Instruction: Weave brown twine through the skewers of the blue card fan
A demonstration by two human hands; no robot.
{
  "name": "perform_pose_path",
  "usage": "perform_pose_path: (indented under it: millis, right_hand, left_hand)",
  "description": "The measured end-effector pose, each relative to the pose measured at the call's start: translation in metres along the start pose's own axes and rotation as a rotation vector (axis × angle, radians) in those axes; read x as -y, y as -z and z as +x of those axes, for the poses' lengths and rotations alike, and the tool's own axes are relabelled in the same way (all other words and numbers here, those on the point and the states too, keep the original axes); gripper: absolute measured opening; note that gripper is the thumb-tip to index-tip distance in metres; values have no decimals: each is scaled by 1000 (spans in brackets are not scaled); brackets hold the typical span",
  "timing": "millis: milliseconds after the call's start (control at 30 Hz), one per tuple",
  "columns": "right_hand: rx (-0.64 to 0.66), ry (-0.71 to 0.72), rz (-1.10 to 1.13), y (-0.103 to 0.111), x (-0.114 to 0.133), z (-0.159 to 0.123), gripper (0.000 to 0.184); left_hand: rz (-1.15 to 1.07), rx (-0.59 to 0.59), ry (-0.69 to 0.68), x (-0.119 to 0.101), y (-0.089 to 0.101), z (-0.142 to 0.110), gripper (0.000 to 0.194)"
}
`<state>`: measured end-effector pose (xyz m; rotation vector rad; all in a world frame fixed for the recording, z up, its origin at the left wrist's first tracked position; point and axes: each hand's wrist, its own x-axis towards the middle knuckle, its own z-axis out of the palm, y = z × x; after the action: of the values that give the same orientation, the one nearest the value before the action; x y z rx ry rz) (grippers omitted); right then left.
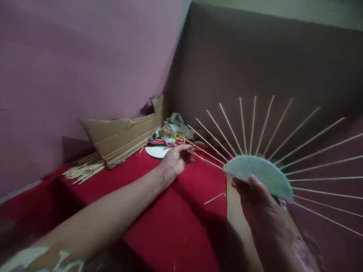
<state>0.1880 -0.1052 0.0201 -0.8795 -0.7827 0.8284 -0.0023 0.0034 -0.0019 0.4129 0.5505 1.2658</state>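
Note:
My right hand (261,198) grips a pale green half-disc (259,172) by its straight lower edge, thumb in front and fingers behind. From its curved rim many thin wooden sticks (253,124) fan outward like rays. On the left, my left hand (174,162) has its thumb and fingers pinched at the outer end of the lowest left stick (208,161). Its fingertips are partly blurred, and a neighbouring stick passes close above them. The half-disc is held raised, above the edge of the red surface.
A red-covered surface (159,223) spreads below, with one loose stick (214,198) on it. Torn cardboard (124,138) leans on the pink wall beside a pile of sticks (85,168). Farther back lie a white disc (157,152), coloured rings and a crumpled pale bag (176,121).

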Motion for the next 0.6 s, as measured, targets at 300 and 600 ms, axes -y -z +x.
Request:
perform_pose_path:
  millis: [300, 600]
  right_hand:
    - [-140, 34, 69, 15, 2, 12, 27]
    - [-167, -81, 319, 11, 0, 21, 18]
  left_hand:
    - [103, -121, -238, -13, 18, 24, 2]
    - [788, -226, -298, -8, 31, 36, 15]
